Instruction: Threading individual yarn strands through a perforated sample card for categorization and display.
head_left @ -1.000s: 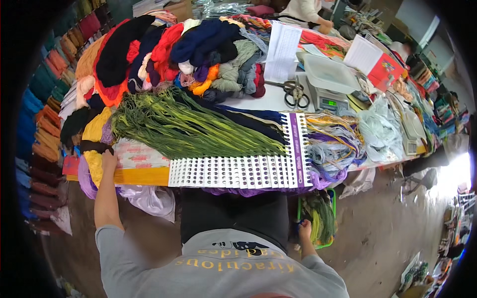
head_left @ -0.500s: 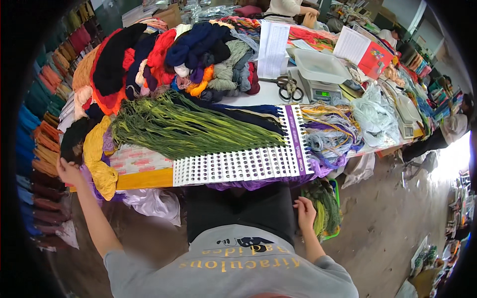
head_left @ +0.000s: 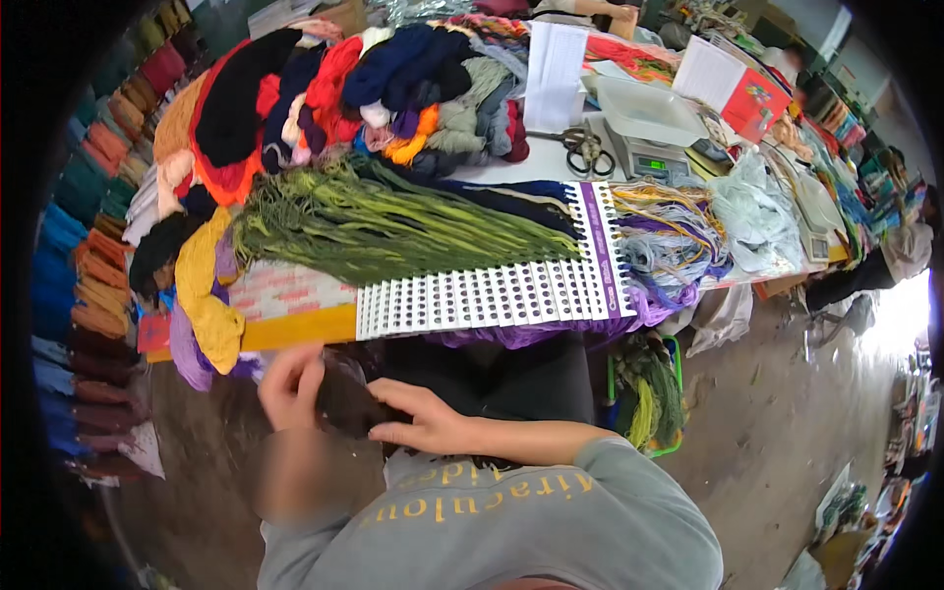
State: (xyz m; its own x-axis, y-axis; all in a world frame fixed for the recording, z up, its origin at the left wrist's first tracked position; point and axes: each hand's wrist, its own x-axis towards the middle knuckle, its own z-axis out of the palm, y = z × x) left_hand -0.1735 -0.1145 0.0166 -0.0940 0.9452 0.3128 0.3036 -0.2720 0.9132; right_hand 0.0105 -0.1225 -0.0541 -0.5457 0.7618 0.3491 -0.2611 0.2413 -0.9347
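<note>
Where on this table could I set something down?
Probably the papered patch, front left, between the yellow yarn and the white punched cards. A smaller white patch lies beside the scissors, between the heaped skeins and navy strands. Back left is crowded with those skeins, the right with the scale and clear plastic bag.

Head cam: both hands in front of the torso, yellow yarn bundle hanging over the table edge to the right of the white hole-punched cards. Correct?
One slip: the yellow yarn bundle hangs over the table edge to the left of the white hole-punched cards; see the head view. The left hand and right hand are in front of the torso, as stated.
</note>
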